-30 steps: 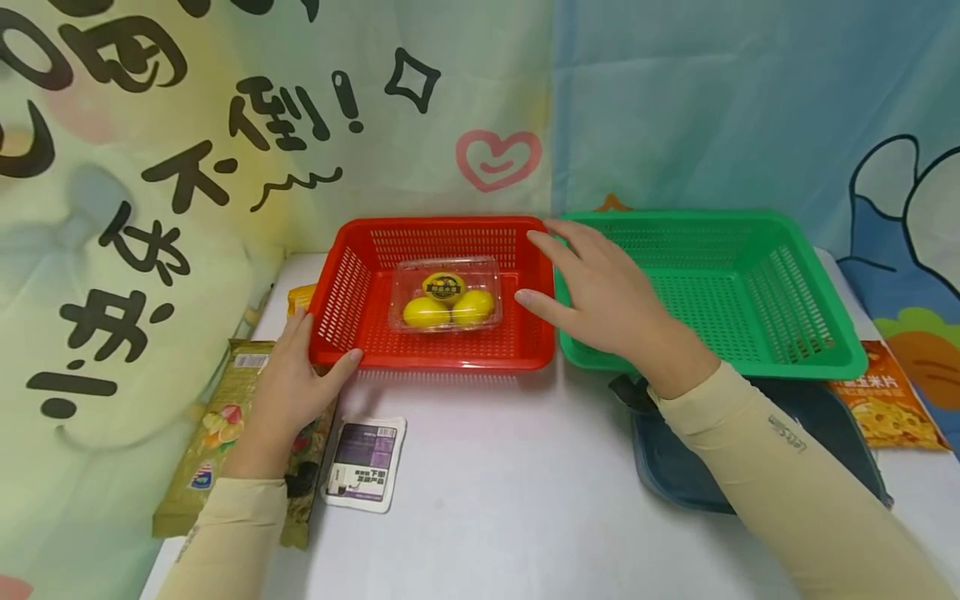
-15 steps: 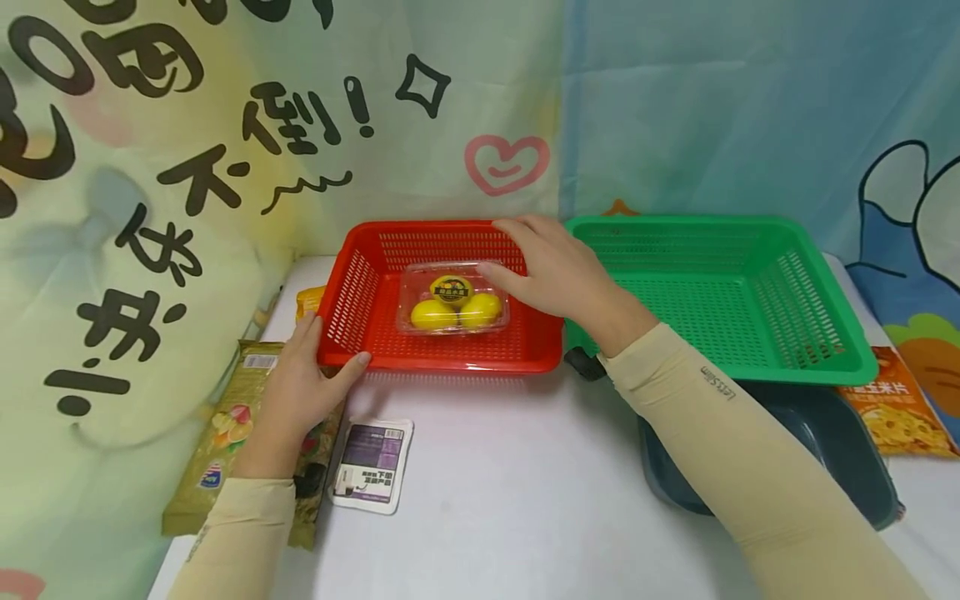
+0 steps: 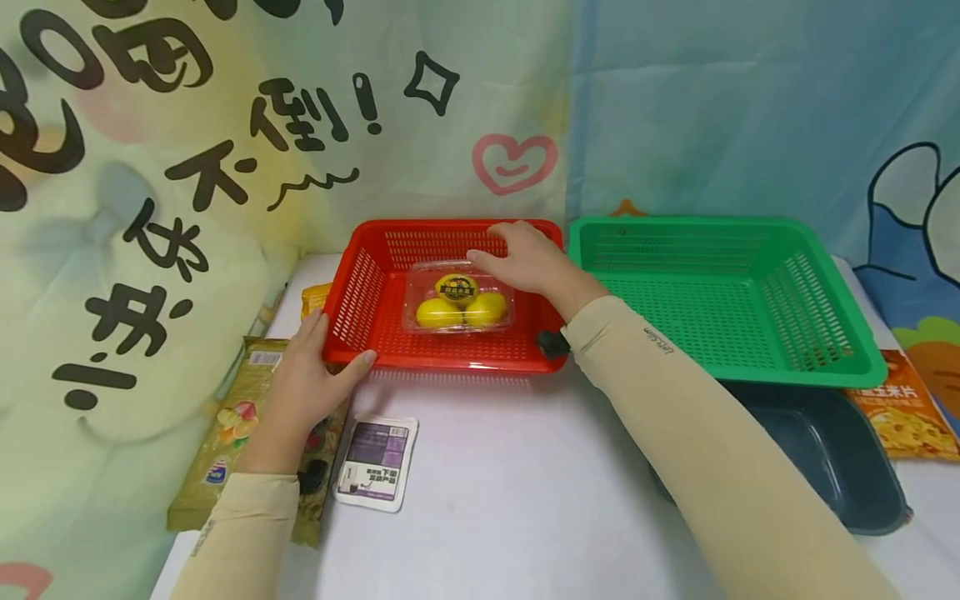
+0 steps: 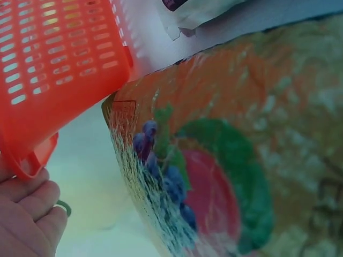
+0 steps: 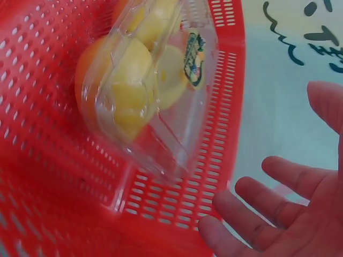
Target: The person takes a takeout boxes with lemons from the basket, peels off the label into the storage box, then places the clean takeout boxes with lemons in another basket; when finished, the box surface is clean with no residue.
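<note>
Steadying the red basket (image 3: pixel 450 292) at its near left corner, the left hand (image 3: pixel 311 379) grips the rim with thumb along the front edge and fingers curled at the side, so the basket sits still on the worktop (image 3: pixel 487 492). The right hand (image 3: pixel 528 258) is spread open over the clear lemon box (image 3: pixel 457 300) lying in the basket's middle, fingers loose and holding nothing. Beside it stands an empty green basket (image 3: pixel 723 296), with snack packets (image 3: pixel 232 425) under the left wrist.
</note>
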A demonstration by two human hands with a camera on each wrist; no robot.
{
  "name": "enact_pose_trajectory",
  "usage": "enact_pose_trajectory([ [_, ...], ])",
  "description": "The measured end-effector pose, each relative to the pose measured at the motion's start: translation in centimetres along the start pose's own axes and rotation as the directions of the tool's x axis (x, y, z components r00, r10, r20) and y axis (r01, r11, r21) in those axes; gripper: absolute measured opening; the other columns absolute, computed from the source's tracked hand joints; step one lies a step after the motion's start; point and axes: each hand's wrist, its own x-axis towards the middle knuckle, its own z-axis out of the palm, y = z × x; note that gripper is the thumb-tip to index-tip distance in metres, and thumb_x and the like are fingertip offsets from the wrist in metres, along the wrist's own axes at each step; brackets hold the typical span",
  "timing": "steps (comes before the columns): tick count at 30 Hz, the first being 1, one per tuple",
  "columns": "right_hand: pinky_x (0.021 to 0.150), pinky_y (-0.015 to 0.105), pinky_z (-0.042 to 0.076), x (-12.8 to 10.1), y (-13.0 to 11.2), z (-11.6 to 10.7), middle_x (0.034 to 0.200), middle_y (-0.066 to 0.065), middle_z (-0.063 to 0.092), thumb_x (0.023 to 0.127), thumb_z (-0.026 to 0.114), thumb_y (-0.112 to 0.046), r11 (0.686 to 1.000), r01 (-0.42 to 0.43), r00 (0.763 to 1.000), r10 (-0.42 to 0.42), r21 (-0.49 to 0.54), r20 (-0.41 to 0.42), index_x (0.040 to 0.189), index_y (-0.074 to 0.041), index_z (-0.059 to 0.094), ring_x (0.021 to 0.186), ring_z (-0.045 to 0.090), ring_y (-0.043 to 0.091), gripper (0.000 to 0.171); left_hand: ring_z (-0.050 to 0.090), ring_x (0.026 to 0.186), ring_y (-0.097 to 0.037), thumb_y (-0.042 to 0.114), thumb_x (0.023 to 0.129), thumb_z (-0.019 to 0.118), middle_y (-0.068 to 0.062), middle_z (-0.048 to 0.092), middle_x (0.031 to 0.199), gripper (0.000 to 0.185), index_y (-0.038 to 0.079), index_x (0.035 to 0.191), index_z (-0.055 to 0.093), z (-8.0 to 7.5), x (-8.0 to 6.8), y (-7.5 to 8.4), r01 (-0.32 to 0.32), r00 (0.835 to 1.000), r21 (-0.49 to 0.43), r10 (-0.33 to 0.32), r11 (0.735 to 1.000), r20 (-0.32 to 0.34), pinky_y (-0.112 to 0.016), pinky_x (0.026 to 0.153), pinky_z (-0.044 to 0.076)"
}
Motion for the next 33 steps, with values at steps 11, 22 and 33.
enact_pose_trajectory([
  [11, 0.124, 0.051, 0.041, 2.3, -0.5, 1.4, 0.166, 0.011, 0.041, 0.102, 0.058, -0.056, 0.982, -0.135, 0.991, 0.133, 0.132, 0.024, 0.164, -0.009, 0.032, 0.151, 0.041, 0.031, 0.082, 0.033, 0.154, -0.049, 0.070, 0.090, 0.066, -0.021, 0.027, 0.172, 0.108, 0.004, 0.165, 0.025, -0.1, 0.1, -0.2, -0.005, 1.000, 0.007, 0.005, 1.000, -0.029, -0.072, 0.114, 0.039],
  [22, 0.127, 0.049, 0.037, 3.0, 0.2, 3.0, 0.168, 0.016, 0.036, 0.103, 0.057, -0.052, 0.934, -0.295, 0.955, 0.290, 0.202, 0.053, 0.164, -0.003, 0.028, 0.153, 0.040, 0.033, 0.084, 0.034, 0.154, -0.049, 0.070, 0.090, 0.065, -0.020, 0.026, 0.172, 0.108, 0.003, 0.165, 0.025, 0.1, -0.1, -0.2, -0.001, 1.000, 0.005, 0.001, 1.000, -0.024, -0.072, 0.114, 0.040],
  [33, 0.117, 0.047, 0.050, 3.4, 1.7, 4.5, 0.144, 0.015, 0.058, 0.101, 0.058, -0.055, 0.876, -0.402, 0.915, 0.392, 0.265, 0.093, 0.151, -0.001, 0.046, 0.129, 0.057, 0.030, 0.074, 0.031, 0.156, -0.047, 0.074, 0.089, 0.064, -0.018, 0.025, 0.173, 0.110, 0.006, 0.166, 0.025, 0.2, 0.0, -0.1, 0.025, 1.000, 0.014, -0.025, 1.000, -0.012, -0.071, 0.117, 0.037],
])
